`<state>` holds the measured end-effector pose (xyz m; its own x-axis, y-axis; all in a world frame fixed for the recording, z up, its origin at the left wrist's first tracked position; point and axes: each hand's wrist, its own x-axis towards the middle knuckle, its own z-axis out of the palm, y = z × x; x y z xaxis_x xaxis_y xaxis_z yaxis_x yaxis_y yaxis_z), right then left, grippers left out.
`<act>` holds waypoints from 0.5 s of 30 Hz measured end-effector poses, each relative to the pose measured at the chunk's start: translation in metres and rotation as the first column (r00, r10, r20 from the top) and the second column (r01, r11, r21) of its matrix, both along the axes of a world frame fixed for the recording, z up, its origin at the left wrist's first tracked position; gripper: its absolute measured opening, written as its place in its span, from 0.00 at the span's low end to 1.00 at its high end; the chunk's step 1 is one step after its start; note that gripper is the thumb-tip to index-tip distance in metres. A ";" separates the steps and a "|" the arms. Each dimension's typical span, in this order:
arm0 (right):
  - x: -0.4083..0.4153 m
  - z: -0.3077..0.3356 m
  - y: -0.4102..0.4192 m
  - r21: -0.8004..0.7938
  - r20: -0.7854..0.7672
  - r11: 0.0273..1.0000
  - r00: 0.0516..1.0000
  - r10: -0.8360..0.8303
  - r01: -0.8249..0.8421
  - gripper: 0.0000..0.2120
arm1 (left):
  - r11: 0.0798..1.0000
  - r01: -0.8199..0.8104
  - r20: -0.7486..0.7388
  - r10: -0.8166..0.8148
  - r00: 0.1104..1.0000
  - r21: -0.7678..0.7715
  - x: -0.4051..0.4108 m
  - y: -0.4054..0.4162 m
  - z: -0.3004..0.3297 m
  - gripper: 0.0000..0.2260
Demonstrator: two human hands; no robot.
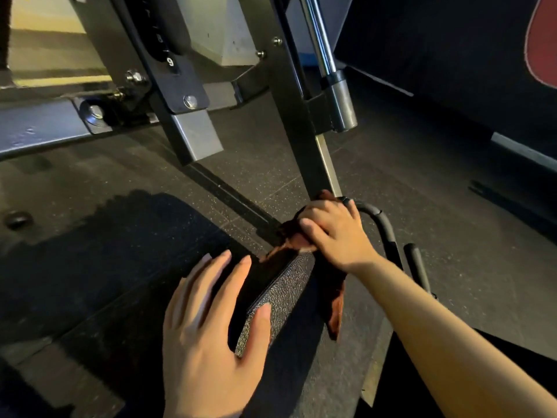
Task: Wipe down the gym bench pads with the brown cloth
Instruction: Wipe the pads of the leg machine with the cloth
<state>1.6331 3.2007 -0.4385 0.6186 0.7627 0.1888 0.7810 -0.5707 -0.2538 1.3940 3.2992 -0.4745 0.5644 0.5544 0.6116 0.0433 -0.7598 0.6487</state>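
Observation:
A black bench pad (pixel 271 294) with a textured grey side runs from the bottom centre up toward the middle. My left hand (pixel 211 324) lies flat on it, fingers spread, thumb against the grey side. My right hand (pixel 334 233) presses the bunched brown cloth (pixel 294 236) onto the pad's far end. One tail of the cloth (pixel 337 309) hangs down the pad's right side, below my forearm.
A dark metal machine frame (pixel 289 110) with bolts and a chrome post (pixel 319 37) rises behind the pad. A black curved handle (pixel 382 224) sits right of my right hand. Speckled rubber floor (pixel 422 191) surrounds it; a dark wall panel (pixel 452 55) stands at right.

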 end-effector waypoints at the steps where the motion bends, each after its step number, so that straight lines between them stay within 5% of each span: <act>1: 0.016 -0.002 0.003 -0.006 0.020 1.000 0.999 -0.027 0.027 0.29 | 1.000 0.012 0.004 -0.012 1.000 -0.009 0.001 0.000 0.000 0.22; 6: 0.062 0.005 0.013 -0.023 -0.081 0.989 0.986 -0.146 0.145 0.22 | 0.998 0.028 -0.038 -0.030 0.999 -0.048 0.001 0.000 -0.004 0.24; 12: 0.019 -0.014 0.018 0.316 -0.070 0.925 0.978 -0.199 0.211 0.17 | 0.998 0.038 0.050 -0.036 0.998 -0.057 0.004 -0.002 -0.001 0.23; 15: -0.007 -0.022 0.019 0.341 -0.073 0.909 0.971 -0.228 0.239 0.18 | 0.999 0.013 0.027 -0.012 1.000 -0.052 -0.001 -0.001 -0.001 0.22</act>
<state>1.6265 3.2196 -0.4605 0.7810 0.4865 0.3916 0.6246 -0.6082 -0.4899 1.3932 3.2982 -0.4754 0.5555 0.5792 0.5967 0.0161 -0.7249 0.6886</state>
